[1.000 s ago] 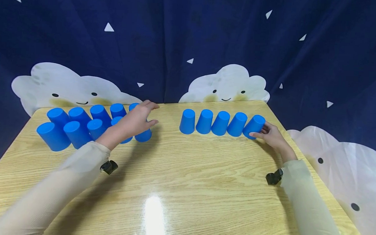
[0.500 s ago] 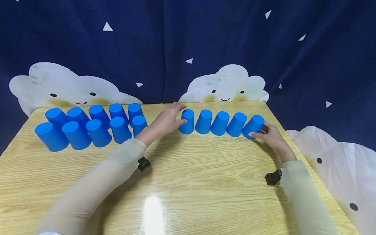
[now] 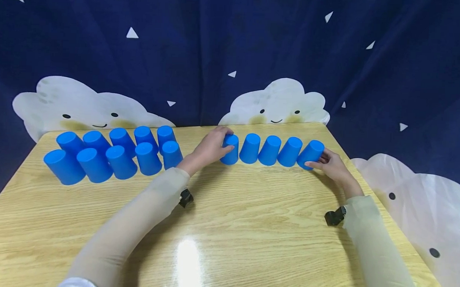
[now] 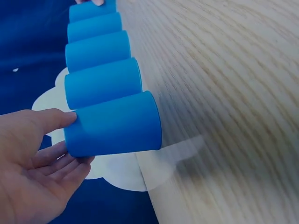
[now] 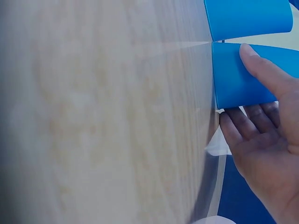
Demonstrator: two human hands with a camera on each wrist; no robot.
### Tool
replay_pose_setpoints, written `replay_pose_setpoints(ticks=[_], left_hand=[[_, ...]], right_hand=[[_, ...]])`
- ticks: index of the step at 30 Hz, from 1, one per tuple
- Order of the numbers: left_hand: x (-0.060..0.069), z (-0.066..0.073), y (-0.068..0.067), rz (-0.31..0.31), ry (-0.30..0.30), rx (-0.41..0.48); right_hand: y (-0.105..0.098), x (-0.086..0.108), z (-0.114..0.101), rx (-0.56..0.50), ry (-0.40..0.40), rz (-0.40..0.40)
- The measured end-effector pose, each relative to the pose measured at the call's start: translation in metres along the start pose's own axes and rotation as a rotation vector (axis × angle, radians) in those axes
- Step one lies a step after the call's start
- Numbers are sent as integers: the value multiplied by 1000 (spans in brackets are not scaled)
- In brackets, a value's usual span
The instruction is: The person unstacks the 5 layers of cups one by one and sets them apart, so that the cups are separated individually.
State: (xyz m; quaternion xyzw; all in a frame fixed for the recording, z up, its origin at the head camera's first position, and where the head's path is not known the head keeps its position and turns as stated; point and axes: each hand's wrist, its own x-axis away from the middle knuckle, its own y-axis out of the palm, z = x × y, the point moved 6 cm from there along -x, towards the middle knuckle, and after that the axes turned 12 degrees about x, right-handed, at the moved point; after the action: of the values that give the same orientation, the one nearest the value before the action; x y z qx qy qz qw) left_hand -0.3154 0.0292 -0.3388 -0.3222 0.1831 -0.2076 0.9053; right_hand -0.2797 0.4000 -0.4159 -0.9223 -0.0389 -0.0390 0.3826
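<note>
Along the back right of the table stands a row of several upside-down blue plastic cups. My left hand (image 3: 211,148) holds the leftmost cup (image 3: 230,158) of that row; the left wrist view shows the thumb on one side near its closed end and the fingers on the other. At the row's other end, my right hand (image 3: 336,169) grips the rightmost cup (image 3: 310,154), thumb across its near side and fingers along its right side. Between them stand three more cups, the middle cup (image 3: 270,151) among them. In the right wrist view, the held cup (image 5: 243,84) stands close beside its neighbour.
Two rows of upside-down blue cups, including a front cup (image 3: 65,168), stand at the back left. The wooden table (image 3: 250,228) meets a dark blue curtain (image 3: 202,54) with cloud prints behind. Small black cameras sit at both wrists.
My left hand has moved right from above the left group of cups to the leftmost cup of the right row and taken hold of it. My right hand has stayed in place.
</note>
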Motion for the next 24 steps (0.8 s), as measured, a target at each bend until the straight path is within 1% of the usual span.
replay_pose_setpoints(ticks=[6,9,11,15,18,22,24], left_hand=[[7,-2,-3,7,5,24],[14,3,-9,16,15,30],[21,8,-14,20,28,36],[44,16,-26,22,45,46],[65,19,-36,33,35,35],[92,17,-53,65,31,23],[106,14,-62,87,44,22]], right_hand=[[2,1,3,-10,3,-11],[2,2,4,-15,3,-8],[2,2,4,-17,6,-7],[1,2,2,-12,4,-11],[0,1,-1,-11,-5,-10],[-1,1,-2,-13,-3,-11],[0,1,-1,-12,0,-15]])
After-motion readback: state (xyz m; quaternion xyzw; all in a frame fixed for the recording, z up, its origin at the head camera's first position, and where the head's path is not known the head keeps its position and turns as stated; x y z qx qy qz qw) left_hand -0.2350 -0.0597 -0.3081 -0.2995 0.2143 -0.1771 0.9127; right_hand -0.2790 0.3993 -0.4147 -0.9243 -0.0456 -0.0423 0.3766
